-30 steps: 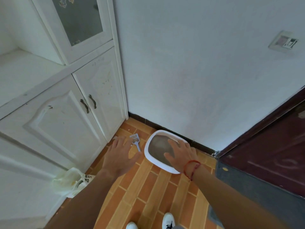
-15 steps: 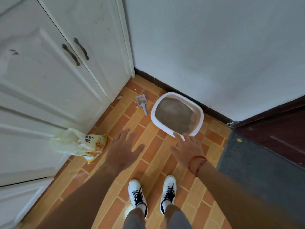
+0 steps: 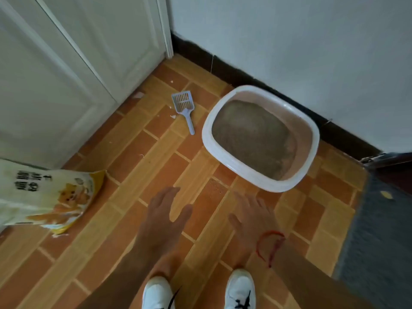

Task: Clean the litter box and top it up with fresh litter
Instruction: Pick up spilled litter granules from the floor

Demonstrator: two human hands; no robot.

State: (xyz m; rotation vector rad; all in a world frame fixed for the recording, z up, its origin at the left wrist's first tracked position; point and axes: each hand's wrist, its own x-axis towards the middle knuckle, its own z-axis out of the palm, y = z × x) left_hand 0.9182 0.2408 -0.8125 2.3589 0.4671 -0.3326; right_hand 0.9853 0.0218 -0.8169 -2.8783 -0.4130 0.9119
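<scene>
Far left of the litter box [image 3: 263,179], a yellow-and-white litter bag [image 3: 46,197] lay on its side on the tiled floor [image 3: 133,166], against the white cabinet [image 3: 66,74]. Just left of the litter box, and clear of its rim, a pale blue scoop [image 3: 184,106] lay flat, its slotted head toward the wall and its handle toward the person. The left hand [image 3: 165,211] hovered in front of the litter box and a little to its left, fingers straight and spread, holding nothing. The litter box itself stood on the floor close to the dark skirting, its white rim round a bed of grey-brown litter [image 3: 252,134]. The right hand [image 3: 254,216], a red string [image 3: 270,243] at its wrist, hung near the box's front rim, also spread and empty. Right of the litter box lay a dark mat [image 3: 379,230].
</scene>
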